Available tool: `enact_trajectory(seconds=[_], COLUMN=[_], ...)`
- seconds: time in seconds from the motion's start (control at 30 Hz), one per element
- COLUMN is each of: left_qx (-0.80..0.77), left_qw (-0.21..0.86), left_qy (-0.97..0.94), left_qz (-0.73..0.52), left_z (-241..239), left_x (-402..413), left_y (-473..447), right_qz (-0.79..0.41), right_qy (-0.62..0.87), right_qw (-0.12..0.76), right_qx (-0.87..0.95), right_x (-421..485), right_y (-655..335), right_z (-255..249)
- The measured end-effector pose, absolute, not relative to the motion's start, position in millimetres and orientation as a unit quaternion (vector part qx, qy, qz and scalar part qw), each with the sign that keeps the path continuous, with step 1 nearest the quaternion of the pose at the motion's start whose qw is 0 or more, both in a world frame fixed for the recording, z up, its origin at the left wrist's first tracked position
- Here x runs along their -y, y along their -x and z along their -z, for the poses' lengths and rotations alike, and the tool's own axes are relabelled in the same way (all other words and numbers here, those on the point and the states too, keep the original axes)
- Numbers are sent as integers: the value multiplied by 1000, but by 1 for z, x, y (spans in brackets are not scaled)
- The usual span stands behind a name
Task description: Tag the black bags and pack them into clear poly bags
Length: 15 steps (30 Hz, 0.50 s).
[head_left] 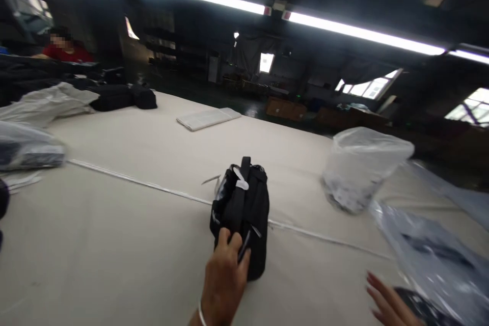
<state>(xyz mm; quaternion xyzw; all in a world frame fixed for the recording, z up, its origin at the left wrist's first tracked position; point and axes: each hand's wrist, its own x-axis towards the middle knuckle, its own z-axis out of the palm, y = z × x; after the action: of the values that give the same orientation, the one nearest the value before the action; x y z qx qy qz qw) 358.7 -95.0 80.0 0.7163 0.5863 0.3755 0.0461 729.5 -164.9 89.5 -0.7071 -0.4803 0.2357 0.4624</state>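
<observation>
A black fabric bag (256,209) stands on the pale table in front of me, with a strap along its top and a white tag (242,184) near its far end. My left hand (226,267) is closed on the bag's near end, and a dark strip shows between thumb and fingers. At the lower right edge, my right hand (393,301) has its fingers stretched out and apart, holding nothing visible. Beside it lie a dark item (416,301) and clear plastic bags (439,249). The left side of the black bag looks partly unzipped.
A translucent plastic sack (359,168) stands at the right. A folded pale sheet (209,118) lies at the far edge. Black bags (114,97) and plastic-wrapped items (30,147) are piled at the left. A white cord (137,181) crosses the table. A person in red (69,52) is behind the pile.
</observation>
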Motion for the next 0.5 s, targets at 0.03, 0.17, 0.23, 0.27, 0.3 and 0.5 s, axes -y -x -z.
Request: enact_trajectory(seconds=[0.03,0.17,0.23,0.27,0.3,0.5], left_qx=[-553,-424,-333,-310,-313,-451], left_qw=[59,142,216,258,293,283], left_qy=[-741,-846,-876,-870,-849,-767], left_qz=[-377,-292,-273,-284,-310,-358], left_z=[-69,-41,-43,-47,-52,-60], left_x=[133,254,276,273,263,151], left_y=[-382,-447,-454,-453,-450,-463], right_qz=[-262,-485,-473,-463,-456,-465], right_qy=[711,606,605,609,612,622], right_qw=[471,542,577,588,595,593], right_qx=[452,323,278,261,251,213], right_x=[179,214,233,244,255,280], right_y=[-720,-697,-707,-717,-727,-747], right_z=[-87,-81,-75,-71,-66,-46])
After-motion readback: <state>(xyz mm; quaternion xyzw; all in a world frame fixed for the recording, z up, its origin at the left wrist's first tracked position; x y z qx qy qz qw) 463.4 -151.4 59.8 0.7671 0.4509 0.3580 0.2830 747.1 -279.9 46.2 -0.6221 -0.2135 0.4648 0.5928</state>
